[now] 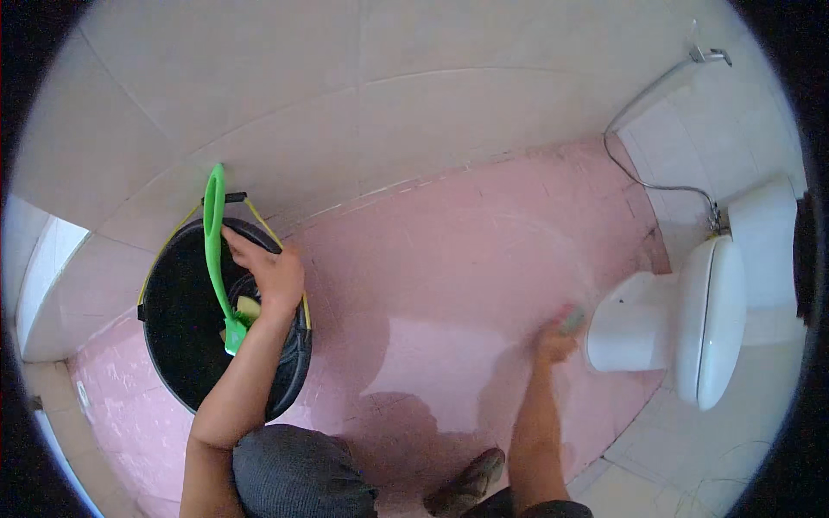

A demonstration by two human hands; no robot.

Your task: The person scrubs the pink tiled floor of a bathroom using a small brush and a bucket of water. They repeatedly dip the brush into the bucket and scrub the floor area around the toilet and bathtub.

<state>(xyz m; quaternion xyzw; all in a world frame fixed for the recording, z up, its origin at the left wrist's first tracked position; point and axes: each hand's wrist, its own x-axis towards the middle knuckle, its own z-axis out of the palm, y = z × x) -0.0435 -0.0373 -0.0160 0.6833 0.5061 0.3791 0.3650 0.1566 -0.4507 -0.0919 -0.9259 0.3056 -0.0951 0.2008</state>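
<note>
My left hand (275,272) grips the right rim of a black bucket (168,285), its fingers hooked over the edge. A bright green brush (216,250) with a long looped handle stands in the bucket, head down, beside my left wrist. Something yellowish (249,307) shows near the brush head, partly hidden. At the foot of the toilet, my right hand (555,347) is closed on a small green and reddish scrubbing pad (571,320), pressed to the pink floor. Motion blurs the pad and fingers, so its exact shape is unclear.
A white toilet (708,319) stands at the right, lid down. From the wall behind it hangs a hose sprayer (710,57). Pink tiled floor (432,250) meets a beige wall (363,95). My knee (298,470) and shoe (466,485) are at the lower edge.
</note>
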